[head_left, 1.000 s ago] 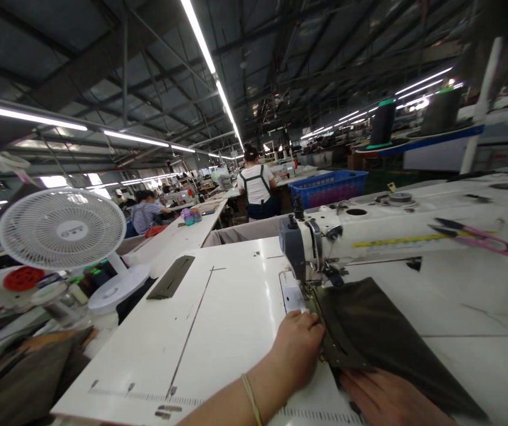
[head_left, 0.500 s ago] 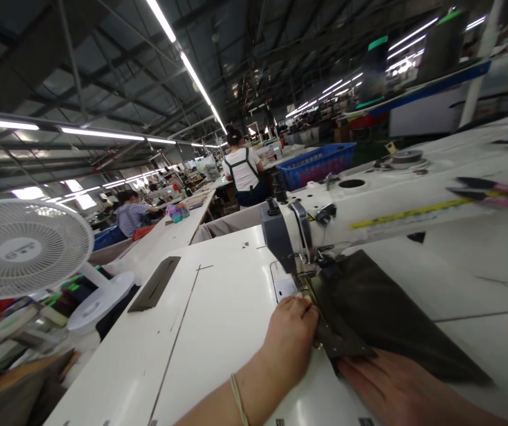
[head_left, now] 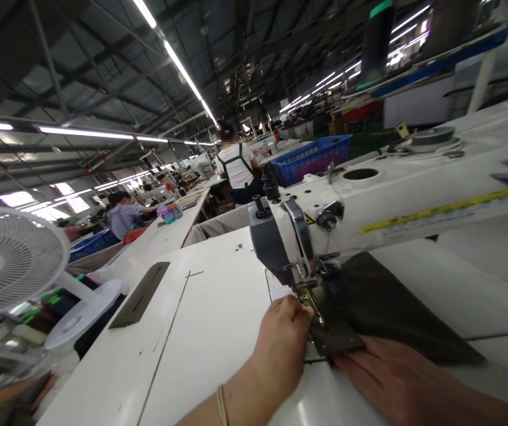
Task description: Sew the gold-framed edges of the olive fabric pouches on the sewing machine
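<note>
On our glossy white worktop (head_left: 218, 302), curled left hand (head_left: 283, 340), grip unclear, and open right hand (head_left: 391, 367) touch olive fabric (head_left: 387, 299); blue plastic basket (head_left: 314, 158) beyond white sewing machine (head_left: 298, 234)

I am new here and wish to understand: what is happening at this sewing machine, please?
A person has both hands at dark olive fabric under the sewing machine. The left hand is beside a gold-coloured strip, close to the needle area; the right hand is at the fabric's near edge. A flat slotted piece lies apart on the white table.
</note>
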`<state>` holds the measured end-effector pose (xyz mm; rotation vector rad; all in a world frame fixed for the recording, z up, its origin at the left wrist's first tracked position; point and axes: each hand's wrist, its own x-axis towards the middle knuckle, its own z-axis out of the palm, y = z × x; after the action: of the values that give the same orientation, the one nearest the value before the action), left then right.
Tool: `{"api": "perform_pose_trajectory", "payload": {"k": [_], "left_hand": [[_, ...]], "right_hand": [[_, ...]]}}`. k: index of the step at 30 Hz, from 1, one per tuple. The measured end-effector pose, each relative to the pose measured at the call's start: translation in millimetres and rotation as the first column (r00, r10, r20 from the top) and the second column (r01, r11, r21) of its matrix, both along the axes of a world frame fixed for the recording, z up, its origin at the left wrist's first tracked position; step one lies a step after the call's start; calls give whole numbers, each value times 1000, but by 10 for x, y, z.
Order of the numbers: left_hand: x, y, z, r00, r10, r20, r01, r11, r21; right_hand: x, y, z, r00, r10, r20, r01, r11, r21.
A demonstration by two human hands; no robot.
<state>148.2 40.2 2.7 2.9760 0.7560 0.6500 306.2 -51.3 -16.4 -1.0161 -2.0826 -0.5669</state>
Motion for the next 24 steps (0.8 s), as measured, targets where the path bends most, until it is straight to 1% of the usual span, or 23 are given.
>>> {"api": "perform_pose_trajectory", "payload": {"k": [3,7,12,15,17,18,20,24], "left_hand": [[-1,70,-31,1000,-6,-19,6,1000,19],[-8,120,-58,999,-36,9,35,999,23],[-13,98,-31,999,-39,8,39,999,-22],[-20,67,-7,999,-43,-16,42,998,-49],[-28,38,6,999,-38,-21,36,997,-74],[-32,20,12,999,-28,-19,27,996,-86],[-34,-19,22,1000,2,-9,-3,995,-100],[-28,-88,41,999,53,12,-52,995,-86]], "right_hand": [[31,60,33,999,39,-26,-39,999,2],[56,140,-16,1000,23,-1,-23,998,-51],[66,195,-29,999,14,31,-14,1000,-5],[61,164,19,999,35,-33,-35,999,-20],[64,128,49,997,45,-65,-49,997,-66],[70,116,56,997,32,-69,-38,995,-92],[96,123,44,998,-35,-58,29,994,-108],[164,276,-41,980,-196,-33,195,980,-36]]}}
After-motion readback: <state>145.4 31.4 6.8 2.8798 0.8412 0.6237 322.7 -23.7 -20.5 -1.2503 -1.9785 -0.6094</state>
